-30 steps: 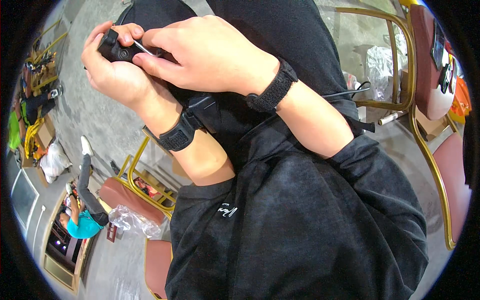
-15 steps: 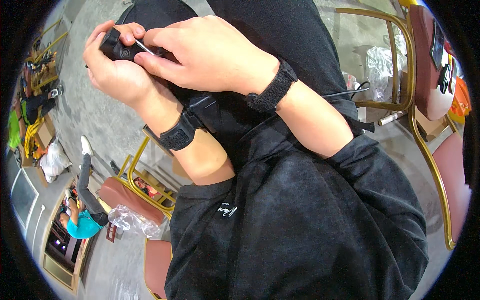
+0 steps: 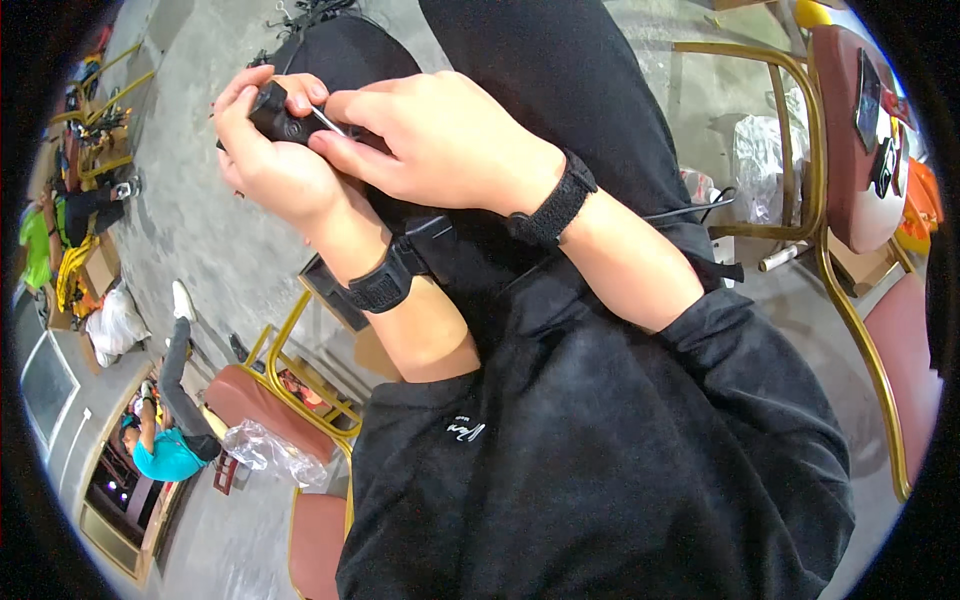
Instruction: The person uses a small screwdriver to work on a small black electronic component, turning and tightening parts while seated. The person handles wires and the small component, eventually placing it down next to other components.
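Black device [image 3: 283, 121] is partly hidden by hands [image 3: 440, 140], chairs [image 3: 838, 130] either side.

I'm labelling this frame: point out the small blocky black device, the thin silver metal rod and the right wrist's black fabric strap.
Black device [image 3: 282, 121]: head view, its exposed body.
Silver rod [image 3: 328, 121]: head view, middle of its visible shaft.
Black fabric strap [image 3: 555, 207]: head view, outer face of its band.

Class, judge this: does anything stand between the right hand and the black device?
Nothing visible blocks it. The left hand holds the black device, and the right hand is close beside it, pinching a thin silvery tool at it.
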Motion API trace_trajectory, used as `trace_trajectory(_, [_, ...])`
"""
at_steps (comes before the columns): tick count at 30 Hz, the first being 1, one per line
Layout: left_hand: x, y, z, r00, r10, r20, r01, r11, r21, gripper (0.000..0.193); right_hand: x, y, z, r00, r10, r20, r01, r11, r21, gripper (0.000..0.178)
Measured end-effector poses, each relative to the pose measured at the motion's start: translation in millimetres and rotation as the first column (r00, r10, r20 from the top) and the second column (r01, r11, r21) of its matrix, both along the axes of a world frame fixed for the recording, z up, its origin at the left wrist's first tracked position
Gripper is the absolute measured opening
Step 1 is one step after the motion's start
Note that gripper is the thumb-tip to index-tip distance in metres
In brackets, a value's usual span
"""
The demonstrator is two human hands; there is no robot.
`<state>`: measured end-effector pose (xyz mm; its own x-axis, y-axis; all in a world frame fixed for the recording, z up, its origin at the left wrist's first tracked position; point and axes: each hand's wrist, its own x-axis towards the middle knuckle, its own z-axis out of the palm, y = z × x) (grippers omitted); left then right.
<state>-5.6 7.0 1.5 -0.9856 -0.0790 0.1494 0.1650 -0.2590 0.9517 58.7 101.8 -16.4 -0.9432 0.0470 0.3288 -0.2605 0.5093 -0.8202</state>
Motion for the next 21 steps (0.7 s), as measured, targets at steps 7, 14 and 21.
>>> trace_trajectory(7, [2.5, -0.2, 2.6, 1.0, -0.012, 0.006, 0.011, 0.999, 0.041, 0.019, -0.1, -1.0, 1.7, 1.0, 0.019, -0.008, -0.019, 1.0, -0.021, 0.033])
trace_trajectory(14, [4.0, -1.6, 0.0, 0.999, -0.021, 0.037, 0.017, 0.995, 0.101, 0.015, 3.1, 0.2, 5.6, 0.998, 0.034, 0.044, -0.034, 0.999, -0.003, 0.029])
trace_trajectory(21, [6.3, -0.3, -0.3, 1.0, -0.019, -0.004, 0.02, 0.994, 0.108, 0.013, 3.7, 1.7, 8.6, 0.996, 0.045, 0.082, -0.044, 0.999, -0.012, 0.029])
